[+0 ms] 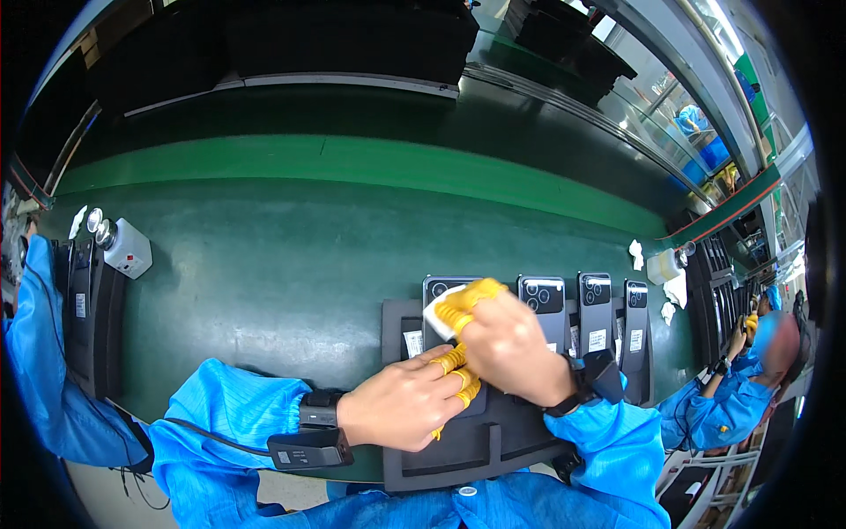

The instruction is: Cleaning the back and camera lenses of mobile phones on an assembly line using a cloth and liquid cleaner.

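A dark smartphone (438,287) with a camera cluster in its upper corner lies back up at the left end of a black foam tray (397,472). My left hand (401,407), with yellow finger cots, reaches across its lower part, thumb along one side and fingers bent over it; the fingertips are partly hidden. My right hand (511,339), also in yellow finger cots, pinches a folded white wipe (438,313) against the phone's upper part. To the right, a second phone (542,295), a third phone (596,309) and a fourth phone (635,322) sit in slots of the tray.
A white dispenser bottle (129,249) stands at the left, beside another black tray (107,326) and a co-worker's blue sleeve (44,370). A second bottle (663,266) and crumpled white wipes (636,255) lie right. Another person (740,388) works at the far right. Green ledge (264,159) runs behind.
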A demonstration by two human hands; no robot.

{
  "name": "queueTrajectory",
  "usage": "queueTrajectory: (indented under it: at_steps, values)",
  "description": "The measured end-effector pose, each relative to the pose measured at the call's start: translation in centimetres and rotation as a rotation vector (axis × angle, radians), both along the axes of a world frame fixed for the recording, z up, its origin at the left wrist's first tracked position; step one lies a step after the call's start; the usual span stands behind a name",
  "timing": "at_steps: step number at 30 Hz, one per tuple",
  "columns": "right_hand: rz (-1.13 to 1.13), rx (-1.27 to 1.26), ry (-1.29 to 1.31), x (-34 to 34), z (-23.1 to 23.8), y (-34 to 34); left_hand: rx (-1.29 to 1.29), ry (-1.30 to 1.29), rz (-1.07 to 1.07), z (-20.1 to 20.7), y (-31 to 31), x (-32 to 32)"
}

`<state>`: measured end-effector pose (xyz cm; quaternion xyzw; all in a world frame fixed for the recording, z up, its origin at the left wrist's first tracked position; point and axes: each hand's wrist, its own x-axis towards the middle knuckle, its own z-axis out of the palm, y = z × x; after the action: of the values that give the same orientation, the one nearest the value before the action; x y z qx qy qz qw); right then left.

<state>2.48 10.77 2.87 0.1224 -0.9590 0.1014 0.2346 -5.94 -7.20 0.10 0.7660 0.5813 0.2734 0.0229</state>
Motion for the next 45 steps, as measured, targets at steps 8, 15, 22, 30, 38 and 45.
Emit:
queueTrajectory:
  at_steps: [8,15,22,30,38,45]
  values:
    - [0.05,-0.111,0.093,-1.3,2.8,1.3,0.205,0.06,0.051,0.3,0.7,-0.1]
    - [0.216,0.008,-0.195,0.9,1.9,1.3,-0.089,-0.014,-0.061,0.1,-0.6,-0.3]
    - [0.155,-0.031,0.009,-1.3,3.1,0.7,0.002,0.076,-0.064,0.3,-0.1,0.0]
    - [0.103,0.146,-0.201,2.3,3.4,2.3,0.015,0.086,-0.035,0.1,-0.3,0.2]
    - [0.138,0.069,-0.031,-1.4,1.0,0.2,-0.122,-0.011,-0.092,0.1,-0.4,0.0]
    - [0.089,0.163,-0.118,2.5,2.8,2.3,0.028,0.043,-0.02,0.0,-0.2,0.2]
